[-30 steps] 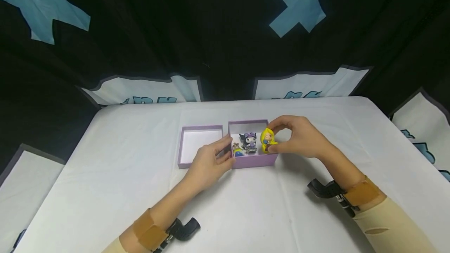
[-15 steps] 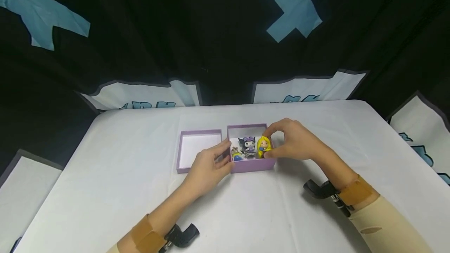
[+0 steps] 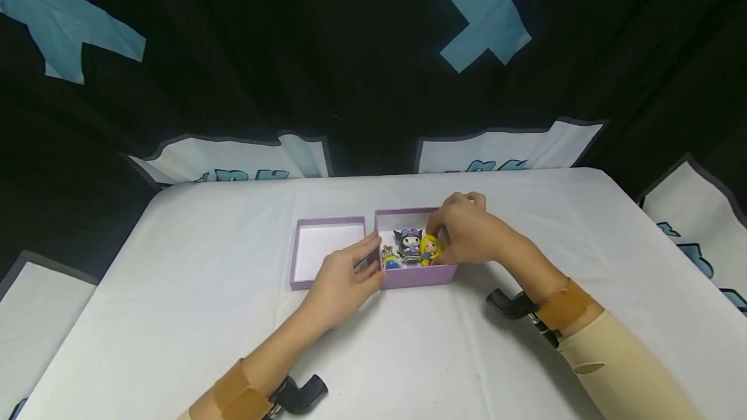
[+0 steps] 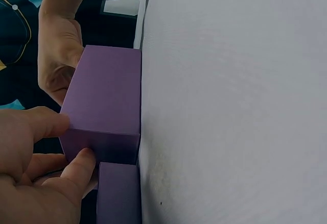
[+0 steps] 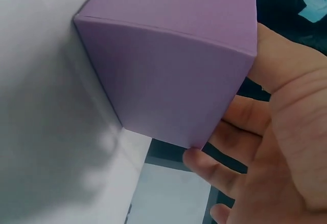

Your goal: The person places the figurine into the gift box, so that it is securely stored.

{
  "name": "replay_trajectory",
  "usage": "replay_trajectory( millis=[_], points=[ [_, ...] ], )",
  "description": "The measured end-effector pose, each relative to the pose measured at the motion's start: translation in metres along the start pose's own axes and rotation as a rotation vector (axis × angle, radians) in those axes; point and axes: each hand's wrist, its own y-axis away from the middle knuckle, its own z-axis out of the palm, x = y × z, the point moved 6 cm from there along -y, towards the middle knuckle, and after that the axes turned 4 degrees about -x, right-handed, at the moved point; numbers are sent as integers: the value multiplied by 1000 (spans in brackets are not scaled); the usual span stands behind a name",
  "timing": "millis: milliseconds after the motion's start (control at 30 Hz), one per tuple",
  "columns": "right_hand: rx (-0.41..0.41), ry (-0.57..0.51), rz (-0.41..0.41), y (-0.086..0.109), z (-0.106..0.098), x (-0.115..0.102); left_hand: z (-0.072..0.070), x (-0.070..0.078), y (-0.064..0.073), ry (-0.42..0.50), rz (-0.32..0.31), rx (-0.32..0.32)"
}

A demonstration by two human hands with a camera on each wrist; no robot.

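Observation:
A small purple box [image 3: 417, 277] with a pale interior sits on the table. Inside it, from left to right, are a small figurine in blue and yellow [image 3: 390, 258], a black-and-purple figurine [image 3: 408, 245] and a yellow-haired figurine [image 3: 430, 249]. My right hand [image 3: 467, 231] reaches over the box's right side and pinches the yellow-haired figurine, partly covering it. My left hand [image 3: 344, 280] holds the box at its left side and front corner. In the left wrist view its fingers [image 4: 82, 165] touch the box's left wall. The figurines are hidden from both wrist views.
A shallow purple tray-like lid [image 3: 294, 255], pale inside, lies just left of the box. Both rest on a white-covered table [image 3: 204, 264]. A black curtain [image 3: 373, 83] with light-blue patches hangs behind the table.
The right hand has moved left and lower with the yellow-haired figurine, which now sits deeper in the box, beside the black-and-purple one. The left hand stays at the box's left side.

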Motion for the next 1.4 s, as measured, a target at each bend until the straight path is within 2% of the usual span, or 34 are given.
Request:
replay_trajectory(
  millis=[300, 400, 500, 600, 733, 900, 1067, 1233, 1400],
  points=[
    [-101, 75, -11, -3, 4, -4, 0, 1, 3, 5, 4, -17],
    [-138, 65, 6, -4, 1, -4, -1, 2, 1, -11, 11, -11],
    [-153, 8, 53, 0, -3, -3, 0, 3, 0, -22, 15, -10],
    [-117, -42, 121, 6, -11, -2, 1, 4, -2, -31, 19, -17],
    [8, -136, 164, 15, -23, -13, -2, 5, -3, -59, -2, -20],
    [175, -308, 105, 21, -25, -46, -22, 6, -1, -64, -70, 53],
    [241, -480, 73, 19, -17, -77, -48, 8, 1, -118, -128, 152],
    [210, -640, 95, 18, 3, -108, -66, 4, 9, -160, -229, 213],
    [120, -775, 161, 11, 27, -134, -77, -1, 15, -261, -366, 196]
  ],
)
